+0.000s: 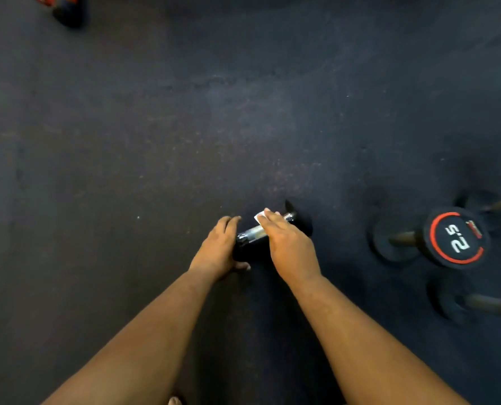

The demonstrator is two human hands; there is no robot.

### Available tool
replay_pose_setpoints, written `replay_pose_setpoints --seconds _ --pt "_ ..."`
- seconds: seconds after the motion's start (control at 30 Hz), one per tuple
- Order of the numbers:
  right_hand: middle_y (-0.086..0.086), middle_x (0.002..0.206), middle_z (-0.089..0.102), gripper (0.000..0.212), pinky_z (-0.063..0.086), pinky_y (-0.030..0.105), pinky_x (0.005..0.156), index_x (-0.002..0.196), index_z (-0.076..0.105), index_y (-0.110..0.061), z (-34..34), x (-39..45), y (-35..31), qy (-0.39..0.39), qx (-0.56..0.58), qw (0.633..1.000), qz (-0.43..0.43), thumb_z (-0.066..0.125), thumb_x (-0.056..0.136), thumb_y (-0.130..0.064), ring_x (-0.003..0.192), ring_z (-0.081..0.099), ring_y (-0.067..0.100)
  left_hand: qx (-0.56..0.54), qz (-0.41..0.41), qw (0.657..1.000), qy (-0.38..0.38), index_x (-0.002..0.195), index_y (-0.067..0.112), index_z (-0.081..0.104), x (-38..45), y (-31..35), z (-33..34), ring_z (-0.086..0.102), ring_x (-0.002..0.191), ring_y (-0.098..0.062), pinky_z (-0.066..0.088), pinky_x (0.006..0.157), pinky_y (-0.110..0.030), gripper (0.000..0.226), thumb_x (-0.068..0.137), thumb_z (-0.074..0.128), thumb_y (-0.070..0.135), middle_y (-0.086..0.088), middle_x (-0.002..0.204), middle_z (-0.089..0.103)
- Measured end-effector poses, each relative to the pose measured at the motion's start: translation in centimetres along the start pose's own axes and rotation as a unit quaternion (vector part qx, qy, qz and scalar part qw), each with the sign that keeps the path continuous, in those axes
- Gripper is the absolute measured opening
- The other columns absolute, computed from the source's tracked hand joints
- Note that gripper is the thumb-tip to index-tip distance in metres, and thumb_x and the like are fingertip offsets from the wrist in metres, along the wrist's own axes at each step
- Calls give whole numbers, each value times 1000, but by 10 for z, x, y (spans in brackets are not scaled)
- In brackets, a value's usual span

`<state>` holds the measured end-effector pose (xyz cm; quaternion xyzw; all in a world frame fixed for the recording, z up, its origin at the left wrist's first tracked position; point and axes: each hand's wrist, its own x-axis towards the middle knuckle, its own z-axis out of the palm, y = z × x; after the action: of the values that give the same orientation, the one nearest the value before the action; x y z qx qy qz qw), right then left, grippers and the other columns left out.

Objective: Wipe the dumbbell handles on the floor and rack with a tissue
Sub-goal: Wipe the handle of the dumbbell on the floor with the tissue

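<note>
A small black dumbbell lies on the dark rubber floor, its chrome handle [250, 232] running from lower left to upper right. My left hand [218, 249] grips the near black head of this dumbbell. My right hand [287, 244] lies flat over the handle and presses a white tissue [259, 216] onto it; only a corner of the tissue shows past my fingers. The far head [297, 217] peeks out beyond my right hand.
To the right a black dumbbell marked 2.5 with a red ring [454, 238] rests on the floor. Another dumbbell [477, 305] sits below it at the right edge. A red and black object [65, 7] is at the top left corner.
</note>
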<state>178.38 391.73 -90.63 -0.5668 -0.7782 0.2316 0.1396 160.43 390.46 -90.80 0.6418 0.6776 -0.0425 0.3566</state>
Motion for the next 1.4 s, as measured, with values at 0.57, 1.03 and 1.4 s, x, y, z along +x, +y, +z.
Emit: replay_pose_setpoints --seconds 0.57,1.03,1.4 --pt "13 166 20 66 14 49 124 158 24 -6 68 -19 12 -144 -143 968 -146 40 94 -14 154 10 29 -9 -44 999 8 157 8 16 10 -8 14 28 149 -27 37 116 -40 118 69 91 31 -10 164 17" --pt "10 168 12 71 6 49 125 160 13 -9 52 -6 29 -121 -187 973 -59 43 95 -7 155 3 25 8 -53 999 -9 157 9 15 10 -4 7 34 145 -28 42 110 -45 120 68 92 33 -8 162 20" --pt "22 158 31 63 15 51 125 155 25 -1 44 6 24 -122 -276 952 -49 43 95 -12 151 21 36 5 -48 999 2 154 10 22 8 -5 9 39 141 -29 42 108 -46 114 68 92 34 -8 158 25"
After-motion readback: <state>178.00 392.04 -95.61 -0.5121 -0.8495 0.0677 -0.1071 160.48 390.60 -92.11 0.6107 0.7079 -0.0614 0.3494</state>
